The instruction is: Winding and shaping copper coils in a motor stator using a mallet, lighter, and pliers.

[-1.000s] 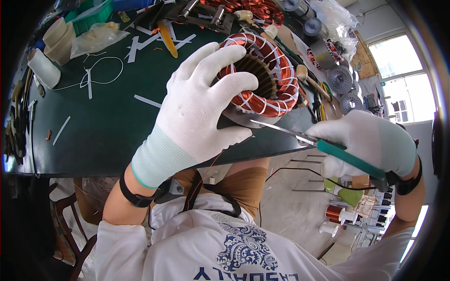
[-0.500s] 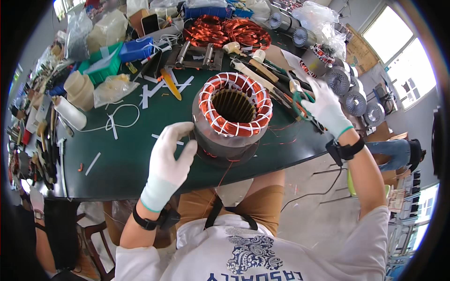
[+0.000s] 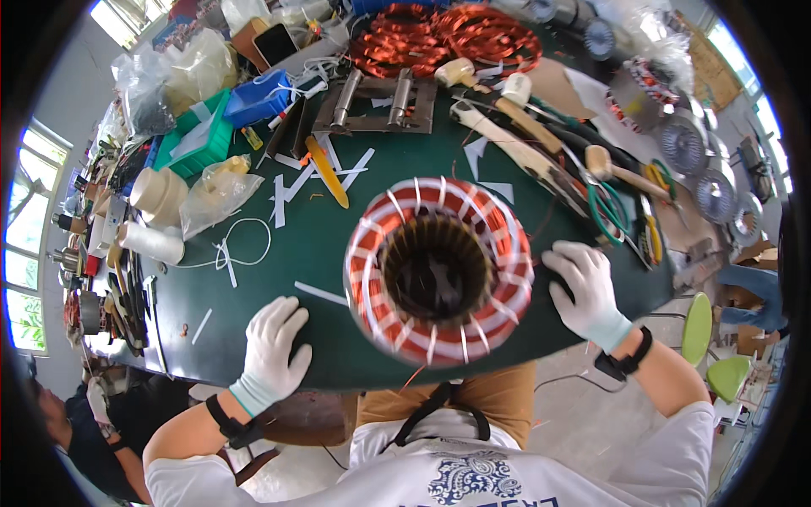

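Observation:
A motor stator (image 3: 505, 245) stands upright at the table's front edge. Its ring of copper windings is tied round with white cord, and I look down into its slotted bore. My left hand (image 3: 274, 351), in a white glove, lies by the table edge left of the stator, its fingers spread and holding nothing. To the right of the stator is my right hand (image 3: 587, 291), gloved as well, fingers apart, fingertips close to the winding ring but seemingly not gripping it. Green-handled scissors (image 3: 601, 203) lie beyond my right hand. A thin red wire (image 3: 412, 378) hangs from the stator's near side.
Mallets and tools (image 3: 532, 127) lie back right, by yellow-handled pliers (image 3: 652, 232). Copper coils (image 3: 439, 42) sit behind a metal fixture (image 3: 372, 114). White strips and a yellow blade-shaped tool (image 3: 328, 173) lie left of centre. Another person (image 3: 72, 422) is at lower left.
My right hand has come back from the scissors to the stator's right side; the scissors lie on the table. My left hand has drawn away from the stator's side. The view has shifted.

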Motion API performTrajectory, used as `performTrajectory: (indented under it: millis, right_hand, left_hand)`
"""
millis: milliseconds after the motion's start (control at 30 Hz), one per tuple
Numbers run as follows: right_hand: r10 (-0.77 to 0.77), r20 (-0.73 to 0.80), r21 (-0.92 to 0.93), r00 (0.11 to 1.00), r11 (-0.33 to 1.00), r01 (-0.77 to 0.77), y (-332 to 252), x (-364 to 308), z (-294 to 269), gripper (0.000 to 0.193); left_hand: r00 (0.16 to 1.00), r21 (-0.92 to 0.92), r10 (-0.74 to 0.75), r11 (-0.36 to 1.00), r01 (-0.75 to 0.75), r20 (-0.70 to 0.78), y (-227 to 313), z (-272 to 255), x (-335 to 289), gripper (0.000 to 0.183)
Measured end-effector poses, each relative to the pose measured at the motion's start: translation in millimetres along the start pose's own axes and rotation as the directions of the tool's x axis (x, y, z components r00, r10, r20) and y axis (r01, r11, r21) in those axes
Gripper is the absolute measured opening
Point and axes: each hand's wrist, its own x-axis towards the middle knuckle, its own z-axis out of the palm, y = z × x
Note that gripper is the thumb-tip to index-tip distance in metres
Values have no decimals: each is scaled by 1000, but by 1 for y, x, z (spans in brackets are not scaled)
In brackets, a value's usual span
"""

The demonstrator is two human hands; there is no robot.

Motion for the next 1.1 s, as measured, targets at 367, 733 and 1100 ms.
performTrajectory:
  millis: [367, 733, 1100]
  right_hand:
    - [97, 226, -12, 969, 995, -97, 7, 20, -8, 53]
    - [126, 245, -7, 961, 992, -128, 7, 18, -6, 51]
    - [135, 224, 2, 965, 990, -139, 11, 19, -5, 51]
  left_hand:
    - [994, -122, -15, 992, 27, 106, -16, -3, 18, 65]
    - [981, -132, -48, 988, 74, 190, -13, -1, 5, 68]
    - [987, -52, -68, 996, 77, 149, -11, 5, 9, 63]
